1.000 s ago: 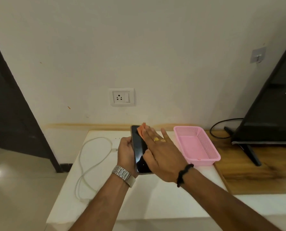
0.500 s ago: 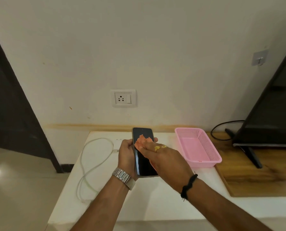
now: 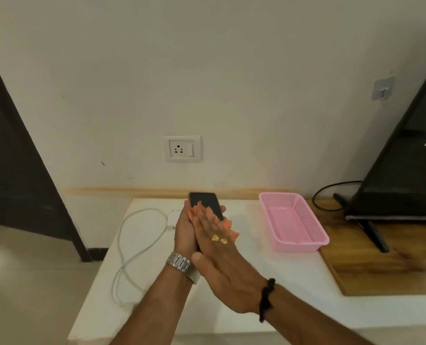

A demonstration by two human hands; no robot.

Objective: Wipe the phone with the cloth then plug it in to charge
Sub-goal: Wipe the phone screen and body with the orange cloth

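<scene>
My left hand point(image 3: 185, 232) holds a black phone point(image 3: 205, 200) upright above the white table, screen facing me. My right hand point(image 3: 222, 260) lies flat over the lower screen and presses an orange cloth point(image 3: 223, 224) against it; only the cloth's edges peek out around my fingers. The phone's lower half is hidden under that hand. A white charging cable point(image 3: 137, 245) lies looped on the table to the left, its plug end point(image 3: 171, 227) close to my left hand. A white wall socket point(image 3: 182, 148) with a switch sits on the wall above the phone.
A pink plastic basket point(image 3: 314, 222) stands on the white table point(image 3: 269, 295) to the right. Beyond it a wooden surface point(image 3: 381, 265) carries a black TV point(image 3: 406, 170) on a stand with a black cord. A dark doorway is at the left.
My right hand with the cloth slid down the phone's screen toward me, so the top of the screen is uncovered. The left hand kept the phone in place.
</scene>
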